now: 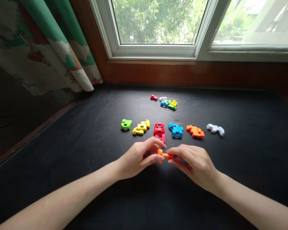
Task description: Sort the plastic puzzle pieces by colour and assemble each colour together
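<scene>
My left hand (136, 158) and my right hand (192, 166) meet above the dark tabletop (86, 191), and their fingers pinch a small orange plastic puzzle piece (163, 155) from either side. Its middle shows between my fingertips, and its ends are partly hidden. Just beyond my hands lies a row of chunky linked pieces: green (126, 124), yellow (141, 127), red (159, 132), blue (176, 130), orange (195, 131) and white (215, 129). The red one is nearest my fingers, without touching them.
Farther back lie several smaller pieces, including a red piece (154, 97) and a white piece (163, 99), beside a blue, green and yellow cluster (169, 104). A wooden window frame (194, 74) bounds the far edge, and a patterned green curtain (43, 48) hangs at the left.
</scene>
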